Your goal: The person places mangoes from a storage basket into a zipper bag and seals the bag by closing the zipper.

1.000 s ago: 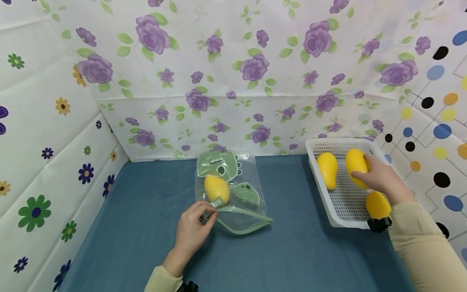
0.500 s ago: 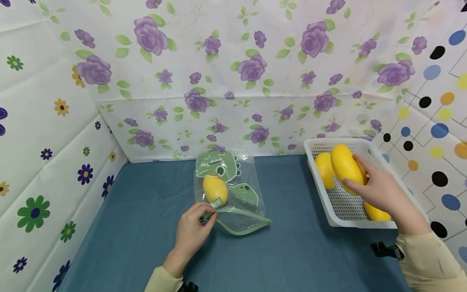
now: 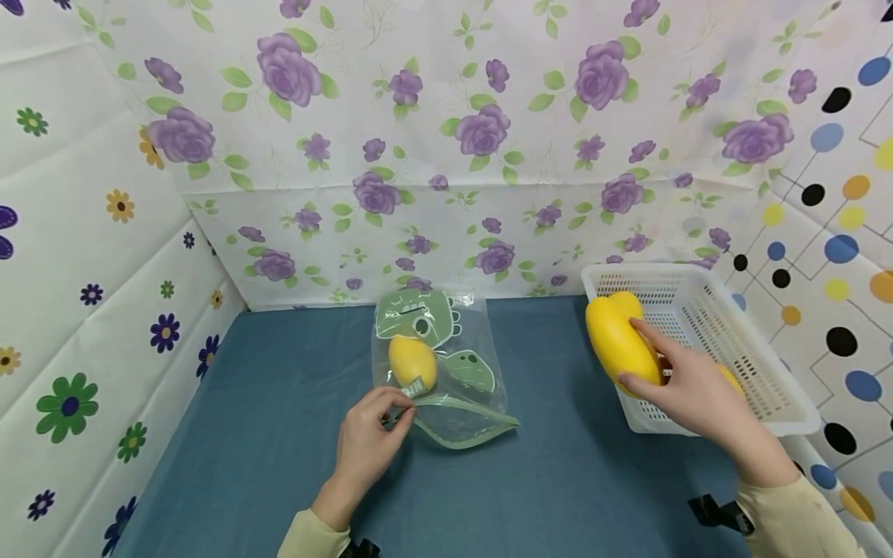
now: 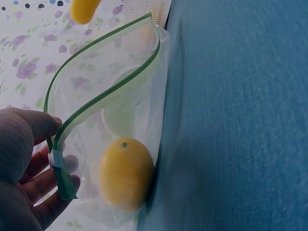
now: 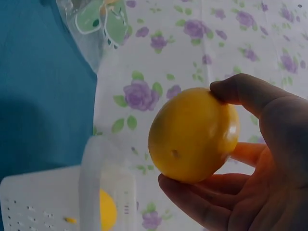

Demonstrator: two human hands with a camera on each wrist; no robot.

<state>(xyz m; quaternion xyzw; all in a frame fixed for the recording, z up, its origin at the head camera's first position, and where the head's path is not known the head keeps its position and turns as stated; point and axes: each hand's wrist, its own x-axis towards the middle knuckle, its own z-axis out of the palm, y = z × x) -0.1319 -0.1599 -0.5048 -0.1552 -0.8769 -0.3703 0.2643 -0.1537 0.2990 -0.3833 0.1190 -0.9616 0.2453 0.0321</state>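
One yellow mango (image 3: 413,363) already lies inside the clear zip bag (image 3: 446,372) at the middle of the blue tabletop (image 3: 279,434), so the bagging looks partly done; a second mango (image 3: 617,341) is in the air over the near-left corner of the white basket (image 3: 760,372), well apart from the bag, and at least one more yellow fruit (image 3: 729,377) shows in the basket behind the hand. The left hand (image 3: 366,446) pinches the bag's green zip edge (image 4: 101,91) between thumb and curled fingers, propping the mouth open toward the person. The right hand (image 3: 691,387) is wrapped around the lifted mango, thumb on one side, fingers on the other.
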